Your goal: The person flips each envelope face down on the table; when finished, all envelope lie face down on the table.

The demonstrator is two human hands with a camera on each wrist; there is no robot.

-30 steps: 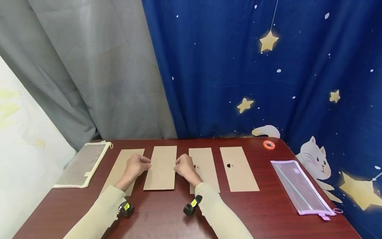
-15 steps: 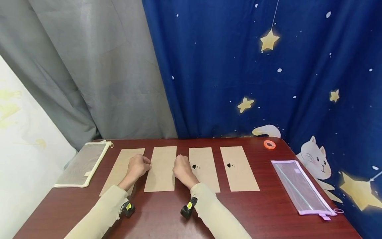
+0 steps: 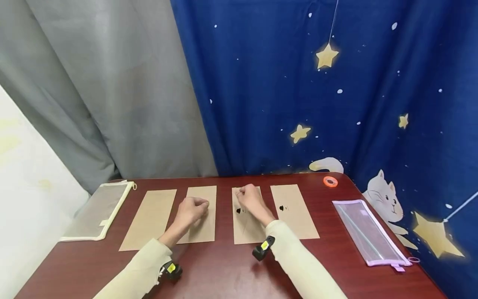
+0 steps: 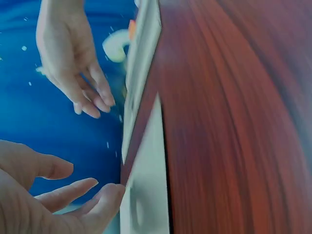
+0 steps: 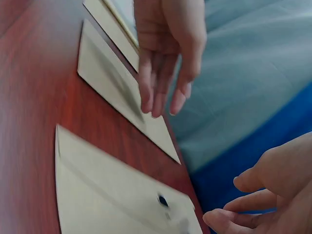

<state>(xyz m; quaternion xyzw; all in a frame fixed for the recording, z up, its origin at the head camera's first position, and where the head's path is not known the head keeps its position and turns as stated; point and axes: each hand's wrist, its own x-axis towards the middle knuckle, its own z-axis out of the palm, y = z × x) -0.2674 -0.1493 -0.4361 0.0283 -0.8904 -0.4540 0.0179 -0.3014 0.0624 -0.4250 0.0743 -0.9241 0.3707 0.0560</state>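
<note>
Head view: four tan oblong sheets [image 3: 149,220] are laid in a row on a red-brown table [image 3: 224,270]. The plain second sheet [image 3: 204,230] is overhung by the left hand [image 3: 191,211], the black-marked third sheet [image 3: 243,228] by the right hand [image 3: 253,200]. Left-wrist view: the left thumb and fingers are parted, nothing held. Right-wrist view: the right likewise; the second sheet is shadowed.

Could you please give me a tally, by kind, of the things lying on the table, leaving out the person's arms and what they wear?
Brown rectangles: 4
Mesh pouches: 2
Orange ring: 1
Total: 7
</note>
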